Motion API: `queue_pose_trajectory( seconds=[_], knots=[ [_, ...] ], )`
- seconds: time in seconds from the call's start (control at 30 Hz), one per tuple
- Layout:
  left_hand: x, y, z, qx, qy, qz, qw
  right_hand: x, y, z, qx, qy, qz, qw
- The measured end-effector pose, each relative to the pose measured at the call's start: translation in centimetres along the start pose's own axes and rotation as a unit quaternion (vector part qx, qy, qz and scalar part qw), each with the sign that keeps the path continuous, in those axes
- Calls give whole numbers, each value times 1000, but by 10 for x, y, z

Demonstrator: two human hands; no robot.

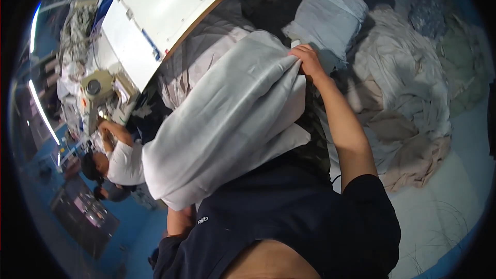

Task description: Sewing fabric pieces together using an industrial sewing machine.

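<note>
A large light-grey piece of cloth (222,108) stretches across the front of my body in a thick fold. At its upper right end, my right hand (306,61) is closed on the cloth's edge, gathering it into creases. Of my left arm (179,222) only a part shows, below the cloth's lower left end. The cloth hides my left hand and its fingers. More pale cloth (206,54) lies behind the piece I hold, next to the table edge.
A white table (181,0) with a brown edge stands ahead, with blue and yellow tools on it. To the right are a bluish-grey bundle (333,18) and a heap of pale fabric (398,82) on the floor. At left, a person (124,163) works by a sewing machine (95,90).
</note>
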State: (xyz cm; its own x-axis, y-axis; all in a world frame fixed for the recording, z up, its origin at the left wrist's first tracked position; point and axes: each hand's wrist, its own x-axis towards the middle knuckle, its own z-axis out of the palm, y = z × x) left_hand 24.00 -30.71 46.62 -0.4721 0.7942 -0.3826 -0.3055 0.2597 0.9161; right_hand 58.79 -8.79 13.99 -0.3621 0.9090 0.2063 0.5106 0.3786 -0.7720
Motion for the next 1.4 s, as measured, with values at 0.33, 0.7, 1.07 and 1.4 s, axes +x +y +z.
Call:
queue_pose_trajectory(
  seconds=[0.33,0.7,1.07,1.4],
  knots=[
    [-78,-1,-115,16,222,234,946,106,-146,-49,62,-64,-145,985],
    [-155,58,-152,-103,448,325,826,277,-358,-29,59,-12,-450,891],
    [-181,-83,-184,-252,373,215,867,376,-314,43,-128,-61,-428,892],
    [-28,-395,-36,-53,212,-115,969,177,-149,53,-278,-272,-383,838]
  ],
)
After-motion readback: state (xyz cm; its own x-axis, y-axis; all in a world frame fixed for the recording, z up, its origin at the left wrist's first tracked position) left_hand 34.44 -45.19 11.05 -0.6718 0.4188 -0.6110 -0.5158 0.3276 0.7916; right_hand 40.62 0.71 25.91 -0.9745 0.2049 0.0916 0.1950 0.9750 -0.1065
